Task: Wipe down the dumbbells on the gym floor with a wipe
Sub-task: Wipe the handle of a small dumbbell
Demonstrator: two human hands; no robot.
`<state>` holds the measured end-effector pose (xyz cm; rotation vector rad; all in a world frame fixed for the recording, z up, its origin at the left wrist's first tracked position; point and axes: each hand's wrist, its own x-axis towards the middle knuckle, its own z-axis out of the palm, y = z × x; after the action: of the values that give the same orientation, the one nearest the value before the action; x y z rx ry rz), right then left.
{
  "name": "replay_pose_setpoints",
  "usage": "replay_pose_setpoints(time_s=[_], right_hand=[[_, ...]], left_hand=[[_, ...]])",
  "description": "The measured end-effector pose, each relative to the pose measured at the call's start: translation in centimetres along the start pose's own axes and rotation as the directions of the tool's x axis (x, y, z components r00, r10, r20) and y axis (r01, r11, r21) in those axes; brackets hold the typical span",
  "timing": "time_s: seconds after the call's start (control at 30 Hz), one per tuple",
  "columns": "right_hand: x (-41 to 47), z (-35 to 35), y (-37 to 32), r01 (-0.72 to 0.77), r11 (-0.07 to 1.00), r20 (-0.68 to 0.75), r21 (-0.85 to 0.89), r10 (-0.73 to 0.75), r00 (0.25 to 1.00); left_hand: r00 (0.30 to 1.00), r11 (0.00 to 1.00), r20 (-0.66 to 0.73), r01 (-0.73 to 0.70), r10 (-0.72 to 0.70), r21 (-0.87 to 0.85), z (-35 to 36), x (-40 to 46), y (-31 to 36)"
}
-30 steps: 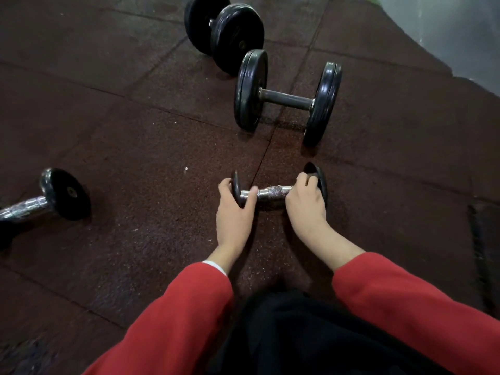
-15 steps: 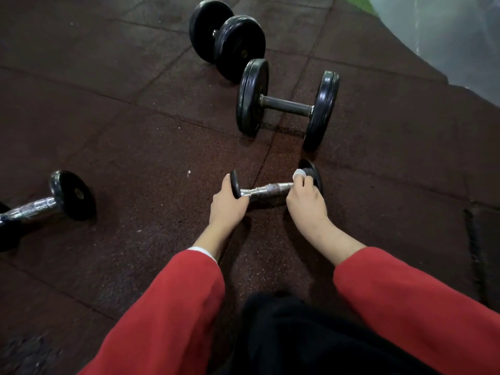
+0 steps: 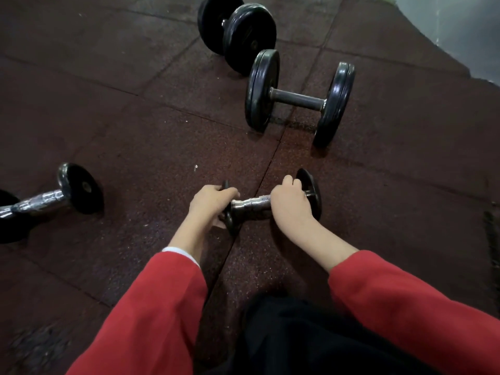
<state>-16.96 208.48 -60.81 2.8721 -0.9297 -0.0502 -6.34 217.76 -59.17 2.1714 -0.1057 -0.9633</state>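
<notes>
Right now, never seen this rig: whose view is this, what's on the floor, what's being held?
There is no machine here: one camera worn on a person's head looks down at their own two bare hands and red sleeves. The left hand has its grip around the left plate of a small dumbbell with a chrome handle; the right hand is curled at the handle's right end. A wipe is not visible now. On the rubber gym floor lie a larger black dumbbell beyond, another black dumbbell behind it, and a chrome-handled dumbbell at far left.

Four dumbbells (image 3: 299,98) on rubber floor (image 3: 121,125)
</notes>
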Motion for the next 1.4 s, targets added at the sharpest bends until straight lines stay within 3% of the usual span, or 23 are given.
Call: replay_pose_setpoints(time_s=[0.07,0.13,0.27,0.33,0.4,0.53,0.7,0.77,0.93,1.07,1.17,1.3,1.4], right_hand=[[1.1,-1.1,-0.7,0.083,0.986,0.104,0.144,-0.098,0.990],[1.5,-2.2,-1.6,0.150,0.959,0.103,0.241,-0.179,0.979],[0.0,-0.2,-3.1,0.313,0.891,-0.019,0.329,-0.325,0.946],[-0.5,1.4,-2.8,0.318,0.881,-0.152,0.351,-0.281,0.948],[-0.7,1.6,-2.6,0.298,0.902,-0.185,0.312,-0.251,0.950],[0.1,0.4,-3.5,0.266,0.865,-0.101,0.426,-0.246,0.964],[0.4,1.2,-3.1,0.344,0.779,-0.130,0.524,-0.326,0.936],[0.4,1.5,-2.8,0.350,0.792,-0.163,0.500,-0.311,0.936],[1.9,0.3,-3.6,0.338,0.852,-0.060,0.399,-0.344,0.937],[1.1,0.6,-3.0,0.362,0.861,-0.072,0.358,-0.361,0.930],[1.8,-0.8,-3.1,0.348,0.901,0.036,0.259,-0.369,0.929],[3.5,-3.6,-3.9,0.301,0.918,0.216,0.260,-0.359,0.908],[2.7,-2.6,-4.1,0.320,0.894,0.144,0.315,-0.378,0.915]], left_hand=[[0.988,0.992,-0.123,-0.080,0.092,0.094,0.4,-0.2,-0.4],[0.971,0.981,-0.165,-0.157,0.174,0.114,0.9,-0.5,-0.8],[0.978,0.953,-0.139,-0.186,0.156,-0.238,2.1,-0.6,-1.0],[0.986,0.907,-0.110,-0.160,0.127,-0.390,2.6,-0.6,-1.3],[0.988,0.883,-0.098,-0.149,0.117,-0.446,2.9,-0.7,-1.5],[0.983,0.892,-0.103,-0.183,0.154,-0.414,2.6,-0.1,-1.5],[0.976,0.903,-0.096,-0.215,0.193,-0.371,2.4,0.5,-1.3],[0.976,0.907,-0.092,-0.216,0.196,-0.361,2.3,0.5,-1.2],[0.973,0.925,-0.089,-0.231,0.214,-0.302,2.1,0.9,-1.2],[0.972,0.934,-0.066,-0.234,0.225,-0.269,2.0,1.2,-1.4],[0.975,0.939,-0.074,-0.221,0.209,-0.265,2.2,1.3,-1.6],[0.974,0.934,-0.069,-0.226,0.215,-0.277,2.5,1.1,-1.9],[0.971,0.931,-0.077,-0.241,0.228,-0.273,2.4,1.3,-2.0]])
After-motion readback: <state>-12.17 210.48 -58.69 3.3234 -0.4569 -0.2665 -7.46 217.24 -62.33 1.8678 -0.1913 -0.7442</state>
